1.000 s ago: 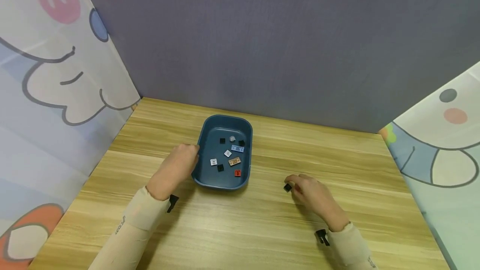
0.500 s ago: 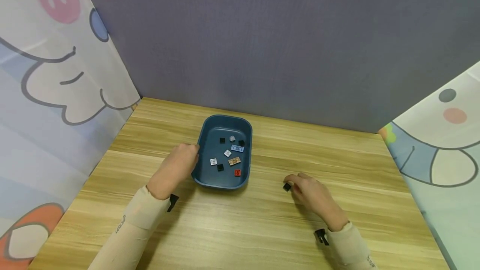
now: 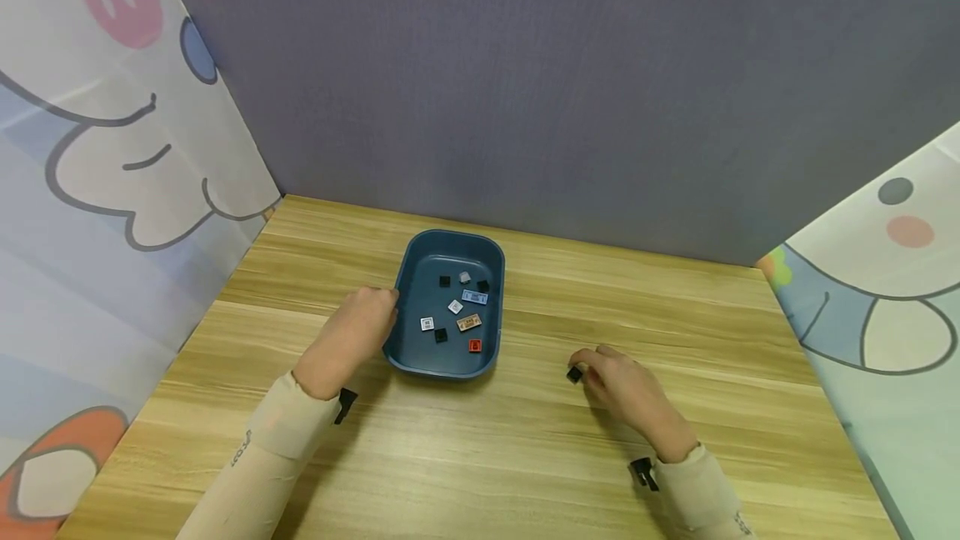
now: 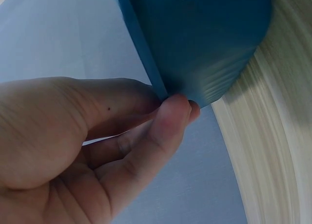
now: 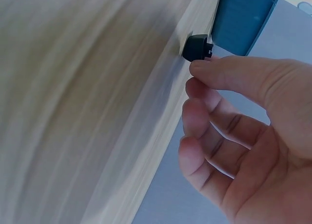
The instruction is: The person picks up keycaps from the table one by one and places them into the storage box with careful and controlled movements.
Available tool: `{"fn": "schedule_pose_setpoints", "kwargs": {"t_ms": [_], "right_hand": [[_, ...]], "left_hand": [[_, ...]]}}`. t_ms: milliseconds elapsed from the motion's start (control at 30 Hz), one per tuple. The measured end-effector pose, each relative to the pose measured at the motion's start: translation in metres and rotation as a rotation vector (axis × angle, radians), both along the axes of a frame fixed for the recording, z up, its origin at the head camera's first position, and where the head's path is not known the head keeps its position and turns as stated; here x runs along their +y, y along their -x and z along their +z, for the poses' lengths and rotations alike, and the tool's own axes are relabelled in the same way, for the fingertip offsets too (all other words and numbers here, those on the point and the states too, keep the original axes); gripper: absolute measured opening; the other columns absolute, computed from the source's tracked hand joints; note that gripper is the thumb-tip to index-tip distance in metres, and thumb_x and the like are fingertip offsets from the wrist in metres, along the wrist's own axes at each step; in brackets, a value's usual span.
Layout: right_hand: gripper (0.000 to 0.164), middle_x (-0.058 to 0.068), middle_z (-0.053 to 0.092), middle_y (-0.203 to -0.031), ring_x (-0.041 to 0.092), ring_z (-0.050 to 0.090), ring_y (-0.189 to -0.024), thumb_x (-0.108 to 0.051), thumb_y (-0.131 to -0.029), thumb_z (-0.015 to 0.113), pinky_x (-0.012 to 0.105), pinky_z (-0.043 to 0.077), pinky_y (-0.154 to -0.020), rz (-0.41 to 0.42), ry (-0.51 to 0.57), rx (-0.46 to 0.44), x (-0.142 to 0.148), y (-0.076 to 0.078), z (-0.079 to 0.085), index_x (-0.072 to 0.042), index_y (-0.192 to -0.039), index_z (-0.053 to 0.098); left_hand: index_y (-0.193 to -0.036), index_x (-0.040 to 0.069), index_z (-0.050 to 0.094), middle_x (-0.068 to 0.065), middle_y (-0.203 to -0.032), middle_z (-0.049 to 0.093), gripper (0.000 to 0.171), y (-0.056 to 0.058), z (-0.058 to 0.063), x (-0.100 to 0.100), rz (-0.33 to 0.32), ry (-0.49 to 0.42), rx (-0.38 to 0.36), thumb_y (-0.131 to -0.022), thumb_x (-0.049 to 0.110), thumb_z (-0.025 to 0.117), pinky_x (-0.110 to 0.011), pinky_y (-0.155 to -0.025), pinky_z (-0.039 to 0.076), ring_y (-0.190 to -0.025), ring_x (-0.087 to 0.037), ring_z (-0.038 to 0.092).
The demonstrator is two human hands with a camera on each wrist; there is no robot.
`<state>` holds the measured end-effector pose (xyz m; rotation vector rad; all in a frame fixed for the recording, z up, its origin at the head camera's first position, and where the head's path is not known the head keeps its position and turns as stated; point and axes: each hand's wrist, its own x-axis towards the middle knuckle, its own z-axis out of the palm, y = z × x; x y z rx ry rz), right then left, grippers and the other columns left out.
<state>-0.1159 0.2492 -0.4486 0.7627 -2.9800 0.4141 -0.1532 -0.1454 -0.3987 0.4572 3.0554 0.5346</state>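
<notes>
A dark blue plastic tray [image 3: 399, 367] sits left of the table's middle, and my left hand [image 3: 352, 336] pinches its left rim between thumb and fingers. Loose keycaps lie inside it: a red keycap [image 3: 476, 346], a long orange keycap [image 3: 469, 322], a long light blue keycap [image 3: 475, 297], plus several white and black ones. To the right of the tray, my right hand [image 3: 626, 390] pinches a black keycap [image 3: 574, 374] at the tips of thumb and index finger. The right wrist view shows this black keycap [image 5: 195, 48] sideways, close to the tabletop, with its stem toward the hand.
The wooden table [image 3: 480, 457] runs back to a grey-purple panel [image 3: 525, 90]. Cartoon-printed sheets [image 3: 97, 190] border it on the left and right. Both forearms wear beige sleeves [image 3: 296, 423] with black straps at the wrists.
</notes>
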Motion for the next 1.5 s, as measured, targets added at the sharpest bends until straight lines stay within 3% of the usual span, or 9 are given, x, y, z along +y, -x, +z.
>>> {"fn": "schedule_pose_setpoints", "kwargs": {"t_ms": [267,500,767,1200,1500], "right_hand": [[0.027,-0.008,0.060,-0.085,0.003,0.044,-0.062,0.002,-0.087,0.072,0.022,0.041,-0.051,-0.002,0.009,0.018,0.000,0.000,-0.002,-0.019,-0.104,0.072],[0.025,-0.010,0.058,-0.083,0.001,0.045,-0.062,-0.002,-0.087,0.075,0.022,0.040,-0.051,-0.005,0.021,0.009,0.000,0.001,-0.001,-0.021,-0.103,0.072],[0.024,-0.009,0.061,-0.085,0.005,0.057,-0.071,-0.008,-0.088,0.077,0.025,0.046,-0.055,-0.044,-0.001,-0.040,-0.001,0.002,0.001,-0.018,-0.109,0.071],[0.023,-0.009,0.059,-0.078,0.000,0.049,-0.059,-0.009,-0.093,0.070,0.023,0.043,-0.049,-0.069,0.101,-0.093,-0.002,0.004,0.006,-0.008,-0.115,0.069],[0.022,-0.010,0.059,-0.078,-0.001,0.046,-0.056,-0.007,-0.094,0.067,0.023,0.042,-0.048,-0.042,0.165,-0.051,-0.008,0.011,0.014,-0.006,-0.116,0.068]], "left_hand": [[-0.082,-0.003,0.063,-0.018,-0.072,0.063,0.009,0.001,-0.002,-0.001,-0.022,0.005,0.065,-0.091,-0.005,0.062,-0.043,-0.056,0.052,-0.068,-0.034,0.066],[-0.083,-0.003,0.064,-0.018,-0.072,0.063,0.009,0.001,-0.003,-0.001,-0.020,0.010,0.066,-0.091,-0.005,0.062,-0.042,-0.056,0.053,-0.068,-0.034,0.066],[-0.083,-0.003,0.064,-0.017,-0.072,0.063,0.008,0.001,-0.002,-0.001,-0.022,0.011,0.067,-0.091,-0.005,0.062,-0.042,-0.057,0.053,-0.069,-0.034,0.066],[-0.085,-0.003,0.064,-0.018,-0.074,0.064,0.007,0.000,-0.003,-0.001,-0.020,0.021,0.051,-0.092,-0.004,0.062,-0.041,-0.058,0.053,-0.070,-0.033,0.066],[-0.086,-0.004,0.064,-0.018,-0.074,0.064,0.007,0.000,-0.001,-0.001,-0.015,0.006,0.036,-0.093,-0.004,0.062,-0.039,-0.056,0.052,-0.069,-0.031,0.066]]}}
